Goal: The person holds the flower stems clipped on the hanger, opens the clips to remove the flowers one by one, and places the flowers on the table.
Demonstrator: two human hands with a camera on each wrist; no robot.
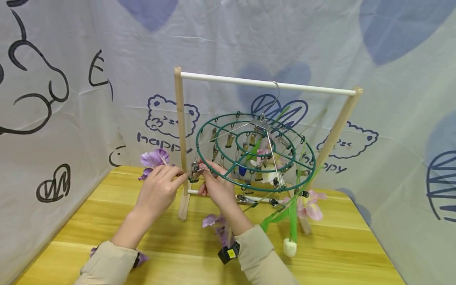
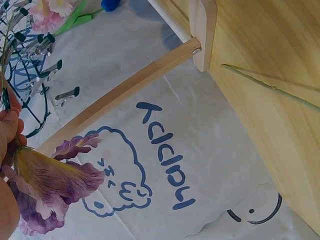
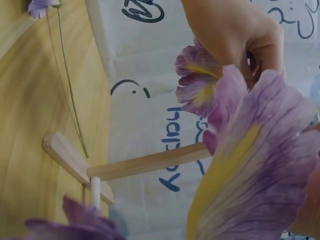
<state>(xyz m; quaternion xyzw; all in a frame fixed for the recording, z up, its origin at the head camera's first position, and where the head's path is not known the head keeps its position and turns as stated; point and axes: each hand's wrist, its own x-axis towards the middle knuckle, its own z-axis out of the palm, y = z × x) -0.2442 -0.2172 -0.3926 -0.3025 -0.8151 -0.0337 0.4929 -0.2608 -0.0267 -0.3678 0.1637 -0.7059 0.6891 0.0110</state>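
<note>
In the head view my left hand [image 1: 156, 190] pinches a purple iris [image 1: 154, 159] by its stem, the bloom out to the left. The left wrist view shows this iris [image 2: 55, 185] hanging from the curled fingers, its stem running up beside a clip [image 2: 6, 97]. At the left edge of the green round clip hanger [image 1: 199, 148], my right hand [image 1: 221, 190] pinches a metal clip [image 1: 195, 171] between thumb and finger. Another purple iris [image 1: 213, 221] shows under my right wrist, large and close in the right wrist view; its support is hidden.
The hanger hooks onto a white rail [image 1: 231, 80] of a wooden stand [image 1: 180, 118]. Pink flowers [image 1: 310, 206] and a white tulip [image 1: 290, 247] hang at its right, among several dangling clips. Another purple flower [image 1: 142, 259] lies on the table [image 1: 171, 253] beneath my left sleeve.
</note>
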